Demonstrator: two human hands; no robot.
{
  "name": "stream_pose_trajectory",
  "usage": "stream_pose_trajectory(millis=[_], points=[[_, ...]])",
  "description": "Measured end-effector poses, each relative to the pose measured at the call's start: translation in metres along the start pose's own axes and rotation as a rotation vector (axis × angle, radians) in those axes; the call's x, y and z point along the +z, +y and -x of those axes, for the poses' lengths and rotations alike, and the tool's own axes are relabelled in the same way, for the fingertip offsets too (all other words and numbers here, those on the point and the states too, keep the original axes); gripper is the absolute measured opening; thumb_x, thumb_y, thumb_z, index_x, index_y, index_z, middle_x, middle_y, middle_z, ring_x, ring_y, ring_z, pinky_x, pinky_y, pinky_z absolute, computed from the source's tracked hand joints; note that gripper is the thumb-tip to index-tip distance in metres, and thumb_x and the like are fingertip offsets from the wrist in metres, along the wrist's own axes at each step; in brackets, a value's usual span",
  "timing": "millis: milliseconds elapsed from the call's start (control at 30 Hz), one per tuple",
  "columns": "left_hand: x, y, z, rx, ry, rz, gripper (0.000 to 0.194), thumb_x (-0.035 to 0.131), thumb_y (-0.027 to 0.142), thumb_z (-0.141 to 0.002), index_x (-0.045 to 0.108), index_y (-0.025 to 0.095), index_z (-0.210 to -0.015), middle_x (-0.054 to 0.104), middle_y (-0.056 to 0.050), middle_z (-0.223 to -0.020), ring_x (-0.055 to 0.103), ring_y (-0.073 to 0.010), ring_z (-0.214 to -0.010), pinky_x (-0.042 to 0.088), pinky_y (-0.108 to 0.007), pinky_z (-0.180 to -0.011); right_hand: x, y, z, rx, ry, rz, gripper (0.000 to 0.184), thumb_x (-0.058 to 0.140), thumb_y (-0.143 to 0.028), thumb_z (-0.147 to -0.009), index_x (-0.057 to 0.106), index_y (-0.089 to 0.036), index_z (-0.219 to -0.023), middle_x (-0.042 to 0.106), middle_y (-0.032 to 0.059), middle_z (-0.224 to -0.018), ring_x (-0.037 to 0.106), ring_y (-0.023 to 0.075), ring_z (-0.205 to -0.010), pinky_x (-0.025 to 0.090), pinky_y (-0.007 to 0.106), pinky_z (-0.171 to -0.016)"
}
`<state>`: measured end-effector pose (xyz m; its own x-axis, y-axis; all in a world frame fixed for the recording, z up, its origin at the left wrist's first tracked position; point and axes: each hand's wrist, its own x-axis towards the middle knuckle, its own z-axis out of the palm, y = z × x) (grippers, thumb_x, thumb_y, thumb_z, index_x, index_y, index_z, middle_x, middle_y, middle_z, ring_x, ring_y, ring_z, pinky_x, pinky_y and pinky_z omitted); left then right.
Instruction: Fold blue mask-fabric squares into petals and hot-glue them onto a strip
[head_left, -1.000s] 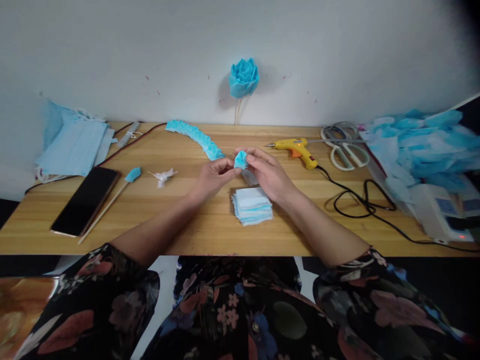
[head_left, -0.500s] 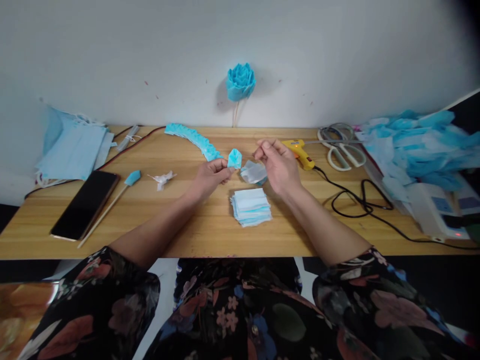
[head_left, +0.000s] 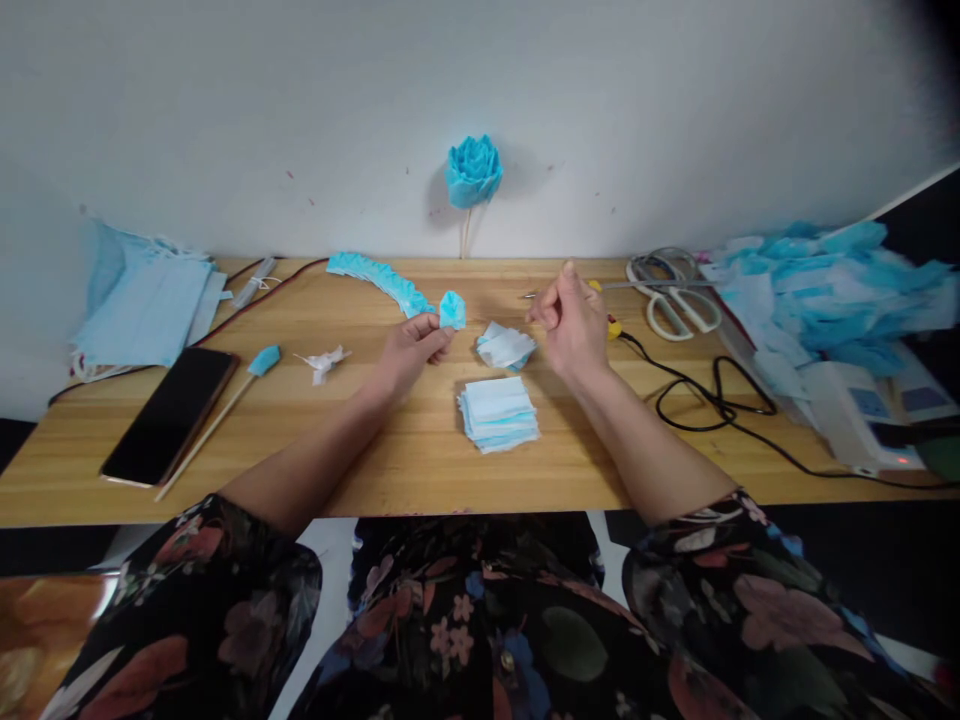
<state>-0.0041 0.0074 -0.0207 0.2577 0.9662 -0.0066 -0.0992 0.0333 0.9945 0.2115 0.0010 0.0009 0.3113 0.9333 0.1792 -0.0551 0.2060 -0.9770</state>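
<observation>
The left hand pinches a small folded blue petal between thumb and fingers, holding it up just past the fingertips. The right hand is raised with its fingers curled in, in front of a yellow glue gun that it mostly hides; whether it touches the gun or holds anything cannot be told. The gun's nozzle shows to the left of this hand, and its black cord loops over the surface to the right.

Just beyond the left hand, a curved row of blue petals runs away to the left. Between the hands lies a small loose pile of cloth pieces, and nearer the person than both hands is a neat stack of cloth squares. Beyond the hands, a blue flower stands on a thin stem by the wall.

Left of the left hand are a white scrap, a blue-tipped stick, a phone and, farthest out, face masks. Right of the right hand are scissors and a heap of blue and white cloth.
</observation>
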Motion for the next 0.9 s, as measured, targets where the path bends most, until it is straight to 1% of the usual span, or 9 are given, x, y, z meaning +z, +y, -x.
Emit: stream_pose_trajectory(millis=[100,167,267,367,433,533,633,800,900], points=[[-0.003,-0.004,-0.003,-0.004,0.011,0.041,0.027,0.076,0.037,-0.073,0.057,0.019,-0.067,0.057,0.003,-0.059,0.046,-0.0076,-0.053,0.038,-0.024,-0.056,-0.006,0.002,-0.007,-0.046,0.017,0.001,0.053,0.060,-0.076,-0.088,0.068,-0.024,-0.076,0.042,-0.0056,-0.048,0.052,0.0121,-0.050,0.052,0.029,-0.056],[-0.004,-0.006,-0.004,-0.005,0.002,0.060,0.027,0.076,0.036,-0.074,0.057,0.019,-0.067,0.057,0.004,-0.059,0.046,-0.0072,-0.053,0.037,-0.024,-0.056,-0.006,0.004,-0.008,-0.100,-0.023,0.022,0.045,0.068,-0.069,-0.085,0.071,-0.024,-0.083,0.052,-0.0051,-0.055,0.056,0.0119,-0.055,0.052,0.028,-0.058],[-0.003,-0.005,-0.003,-0.005,-0.004,0.074,0.025,0.076,0.035,-0.074,0.058,0.018,-0.069,0.057,0.004,-0.059,0.046,-0.0072,-0.053,0.036,-0.024,-0.056,-0.004,0.010,-0.004,-0.161,-0.163,0.126,0.037,0.074,-0.055,-0.084,0.075,-0.024,-0.105,0.075,0.0008,-0.085,0.071,0.0167,-0.083,0.057,0.032,-0.077],[-0.001,-0.002,-0.002,-0.002,0.001,0.075,0.025,0.076,0.035,-0.073,0.058,0.018,-0.069,0.056,0.004,-0.059,0.045,-0.0073,-0.054,0.035,-0.024,-0.055,-0.005,0.019,-0.003,-0.206,-0.332,0.335,0.032,0.067,-0.042,-0.089,0.076,-0.024,-0.114,0.079,0.0068,-0.115,0.073,0.0234,-0.108,0.056,0.041,-0.096],[0.000,-0.001,-0.001,0.002,0.003,0.068,0.026,0.077,0.036,-0.072,0.057,0.019,-0.068,0.056,0.004,-0.058,0.045,-0.0073,-0.053,0.035,-0.024,-0.055,-0.007,0.024,-0.005,-0.258,-0.374,0.480,0.031,0.059,-0.035,-0.092,0.077,-0.022,-0.115,0.080,0.0093,-0.116,0.074,0.0255,-0.108,0.054,0.045,-0.099],[0.001,0.001,-0.001,0.003,0.008,0.045,0.030,0.078,0.039,-0.070,0.056,0.019,-0.066,0.054,0.004,-0.058,0.044,-0.0077,-0.053,0.035,-0.025,-0.055,-0.010,0.028,-0.008,-0.311,-0.359,0.616,0.035,0.053,-0.029,-0.094,0.077,-0.021,-0.118,0.081,0.0095,-0.112,0.074,0.0255,-0.106,0.054,0.044,-0.098],[0.002,0.001,-0.002,0.003,0.004,0.016,0.031,0.078,0.042,-0.070,0.057,0.020,-0.066,0.053,0.004,-0.058,0.044,-0.0084,-0.054,0.035,-0.025,-0.055,-0.011,0.029,-0.009,-0.322,-0.345,0.652,0.035,0.052,-0.027,-0.094,0.077,-0.023,-0.119,0.081,0.0075,-0.115,0.074,0.0243,-0.105,0.055,0.041,-0.095],[0.001,0.000,-0.001,0.026,-0.012,-0.029,0.034,0.078,0.045,-0.070,0.057,0.019,-0.064,0.052,0.004,-0.058,0.043,-0.0085,-0.056,0.035,-0.025,-0.057,-0.010,0.034,-0.009,-0.374,-0.370,0.761,0.037,0.048,-0.023,-0.095,0.078,-0.020,-0.116,0.081,0.0094,-0.104,0.074,0.0265,-0.102,0.054,0.042,-0.094],[0.001,0.000,-0.001,0.032,-0.027,-0.035,0.034,0.078,0.045,-0.071,0.057,0.019,-0.063,0.051,0.004,-0.057,0.042,-0.0082,-0.055,0.034,-0.025,-0.057,-0.009,0.036,-0.008,-0.369,-0.391,0.812,0.037,0.049,-0.021,-0.095,0.077,-0.019,-0.119,0.081,0.0114,-0.112,0.073,0.0279,-0.106,0.053,0.044,-0.097]])
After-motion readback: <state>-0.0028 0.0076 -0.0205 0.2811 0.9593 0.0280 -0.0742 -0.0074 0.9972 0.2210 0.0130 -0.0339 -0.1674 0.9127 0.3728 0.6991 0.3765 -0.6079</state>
